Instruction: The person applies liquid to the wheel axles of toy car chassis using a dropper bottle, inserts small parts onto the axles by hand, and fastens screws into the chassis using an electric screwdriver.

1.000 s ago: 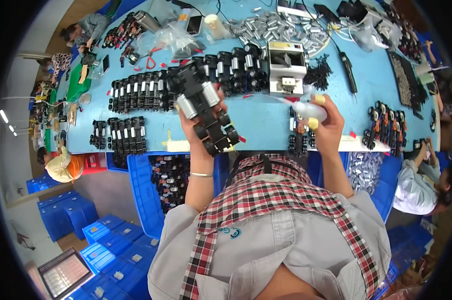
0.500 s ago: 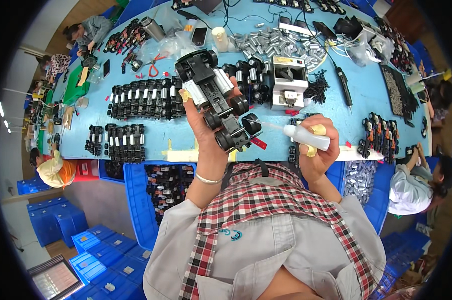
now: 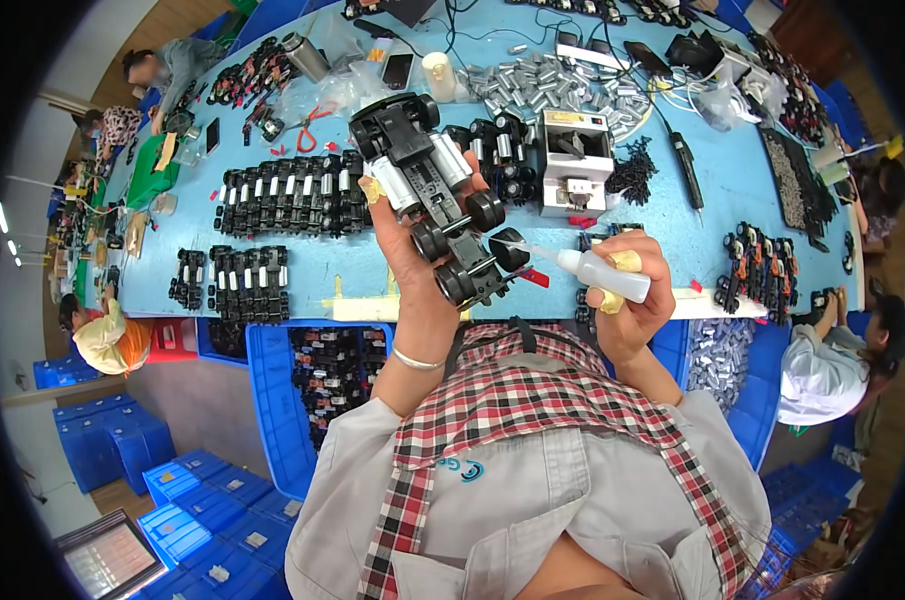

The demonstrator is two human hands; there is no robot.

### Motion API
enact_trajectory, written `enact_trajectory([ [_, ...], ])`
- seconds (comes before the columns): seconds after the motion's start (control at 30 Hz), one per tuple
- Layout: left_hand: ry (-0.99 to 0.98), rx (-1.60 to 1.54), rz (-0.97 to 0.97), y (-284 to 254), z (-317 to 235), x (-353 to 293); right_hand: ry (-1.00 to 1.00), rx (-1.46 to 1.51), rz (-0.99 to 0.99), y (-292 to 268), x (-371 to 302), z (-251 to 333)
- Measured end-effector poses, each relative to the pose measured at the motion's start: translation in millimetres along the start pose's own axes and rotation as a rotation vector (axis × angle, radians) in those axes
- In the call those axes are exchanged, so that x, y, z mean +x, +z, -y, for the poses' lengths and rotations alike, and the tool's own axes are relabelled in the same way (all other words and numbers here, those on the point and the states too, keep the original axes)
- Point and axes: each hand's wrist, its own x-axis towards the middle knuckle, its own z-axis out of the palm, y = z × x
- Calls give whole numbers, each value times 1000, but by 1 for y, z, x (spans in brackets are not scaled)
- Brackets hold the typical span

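Here, hands [image 3: 402,264] hold chassis [image 3: 410,148], bottle [image 3: 612,278] near table's [image 3: 307,300] front edge.

Looks mostly black on the toy truck [image 3: 433,194], silver on its cylinders [image 3: 450,160]. Goes milky white on the squeeze bottle [image 3: 612,276], pale yellow on the finger wraps [image 3: 625,261], light blue on the table [image 3: 342,272], then full-on red-black-white check on the apron [image 3: 542,395].

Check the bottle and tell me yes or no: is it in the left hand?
No, the right hand grips the bottle, while the left hand holds the toy chassis.
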Motion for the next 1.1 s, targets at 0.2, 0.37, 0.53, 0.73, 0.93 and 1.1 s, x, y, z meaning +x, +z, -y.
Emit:
enact_trajectory([
  [0.2, -10, 16, 56, -4, -1, 2, 1, -16, 3, -3, -1, 2],
  [0.37, 2, -5, 25, 5, 2, 1, -31, -25, 1, -4, 1, 1],
  [0.53, -25, -87, -3, 12, 3, 2, -16, -32, -15, -3, 1, 2],
  [0.73, 82, -23, -56, 16, 2, 6, -19, 2, -34, -3, -1, 3],
  [0.93, 57, -39, -25, 17, 2, 7, -2, -5, -46, -3, -1, 7],
  [1.1, 171, 41, 105, 14, -5, 7, 16, 50, -91, -11, -2, 16],
])
